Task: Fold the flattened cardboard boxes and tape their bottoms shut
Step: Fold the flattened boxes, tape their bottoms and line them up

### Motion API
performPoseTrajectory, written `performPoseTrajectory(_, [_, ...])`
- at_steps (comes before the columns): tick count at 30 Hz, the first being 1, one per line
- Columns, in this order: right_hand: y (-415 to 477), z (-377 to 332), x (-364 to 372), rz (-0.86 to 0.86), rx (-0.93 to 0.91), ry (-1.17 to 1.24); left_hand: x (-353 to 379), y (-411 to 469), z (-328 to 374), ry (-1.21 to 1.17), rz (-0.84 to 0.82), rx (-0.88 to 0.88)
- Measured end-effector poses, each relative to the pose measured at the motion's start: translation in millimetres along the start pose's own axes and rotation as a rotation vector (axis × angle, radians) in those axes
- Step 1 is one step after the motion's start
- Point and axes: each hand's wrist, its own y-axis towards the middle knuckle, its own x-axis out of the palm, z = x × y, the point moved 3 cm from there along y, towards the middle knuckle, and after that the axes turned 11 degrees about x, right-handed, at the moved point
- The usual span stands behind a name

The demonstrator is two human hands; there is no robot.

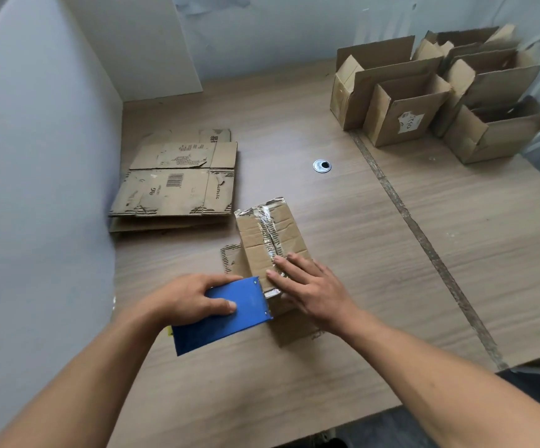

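Observation:
A small cardboard box (pixel 270 236) stands bottom-up in the middle of the table, a strip of clear tape running along its closed seam. My left hand (pixel 194 297) grips a blue tape dispenser (pixel 226 315) whose front end touches the box's near edge. My right hand (pixel 310 286) lies flat with straight fingers on the near end of the box, pressing on the tape. A stack of flattened cardboard boxes (pixel 178 184) lies to the far left, near the wall.
Several folded open boxes (pixel 436 95) stand in a cluster at the table's far right. A round metal cable hole (pixel 322 165) sits mid-table. A white partition wall (pixel 42 156) borders the left side. The table's front right edge (pixel 456 383) drops off beside my right arm.

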Motion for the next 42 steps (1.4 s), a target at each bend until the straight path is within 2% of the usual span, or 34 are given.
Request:
performPoseTrajectory(4, [-1, 1, 2, 0.02, -0.015, -0.01, 3, -21, -13, -0.055, 0.053, 0.019])
performPoseTrajectory(9, [1, 0, 3, 0.029, -0.02, 0.012, 4, -50, -31, -0.104, 0.054, -0.048])
performPoseTrajectory(21, [0, 6, 2, -0.137, 0.028, 0.043, 19, 10, -31, -0.183, -0.067, -0.082])
performPoseTrajectory(24, [-1, 1, -2, -0.178, 0.069, -0.017, 15, 17, -14, -0.047, -0.036, -0.062])
performPoseTrajectory(27, [-1, -9, -6, -0.136, 0.063, -0.1, 11, 20, 9, 0.121, 0.03, -0.093])
performPoseTrajectory(32, [3, -17, -10, -0.068, 0.055, -0.119, 7, 16, 38, 0.259, 0.123, -0.167])
performPoseTrajectory(38, [13, -32, -16, -0.024, -0.003, -0.178, 8, 14, 47, 0.394, 0.19, -0.153])
performPoseTrajectory(42, [13, -36, -16, -0.036, 0.014, -0.159, 26, 10, 35, 0.455, 0.136, -0.156])
